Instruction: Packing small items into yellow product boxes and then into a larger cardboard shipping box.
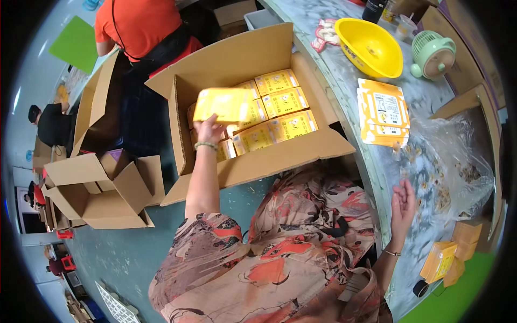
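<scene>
L hand (210,128) grips yellow box (225,105) by near edge, long axis approx. L–R, broad face up, over big carton (253,169); R hand (403,205) relaxed, fingers loosely uncurled, nr table (372,175).

The carton (280,156) is smooth, matt cardboard.

The person has on loose clothes (258,301) in dusty beige-pink, splashed with coral-red patches and dark, wavy shapes, and the wide left sleeve (214,232) leaves the forearm bare. I can see 2 pieces of jewellery: a pale beaded bracelet (206,145) on the left arm (203,185) and a thin bangle (392,252) on the right arm (386,269).
</scene>
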Tool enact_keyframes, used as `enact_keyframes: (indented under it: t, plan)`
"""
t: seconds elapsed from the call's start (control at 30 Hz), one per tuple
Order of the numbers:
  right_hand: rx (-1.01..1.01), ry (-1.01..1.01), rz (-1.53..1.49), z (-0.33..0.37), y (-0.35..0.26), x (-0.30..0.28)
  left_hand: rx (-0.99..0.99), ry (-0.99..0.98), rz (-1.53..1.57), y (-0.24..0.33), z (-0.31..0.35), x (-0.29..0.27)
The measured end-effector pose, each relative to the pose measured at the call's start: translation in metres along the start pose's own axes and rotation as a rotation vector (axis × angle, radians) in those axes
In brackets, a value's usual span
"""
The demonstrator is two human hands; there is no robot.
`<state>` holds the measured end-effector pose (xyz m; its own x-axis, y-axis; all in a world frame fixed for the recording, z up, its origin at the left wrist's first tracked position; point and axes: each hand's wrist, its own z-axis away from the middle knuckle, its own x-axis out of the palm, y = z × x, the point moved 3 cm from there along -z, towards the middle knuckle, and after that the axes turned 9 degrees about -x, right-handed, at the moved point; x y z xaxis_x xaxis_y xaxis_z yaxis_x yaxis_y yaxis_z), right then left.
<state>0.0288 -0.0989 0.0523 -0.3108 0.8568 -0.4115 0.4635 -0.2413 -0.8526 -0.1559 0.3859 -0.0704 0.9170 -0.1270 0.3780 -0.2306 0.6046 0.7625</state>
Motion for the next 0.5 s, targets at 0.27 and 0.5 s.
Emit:
enact_keyframes:
  t: [0.27,0.5]
  plan:
    - [0.29,-0.052,0.04,0.024,0.026,0.006,-0.329,0.384,0.371,-0.068,-0.104,-0.161]
    - [0.44,-0.045,0.186,0.048,0.03,-0.001,-0.391,0.685,0.236,-0.075,-0.098,-0.134]
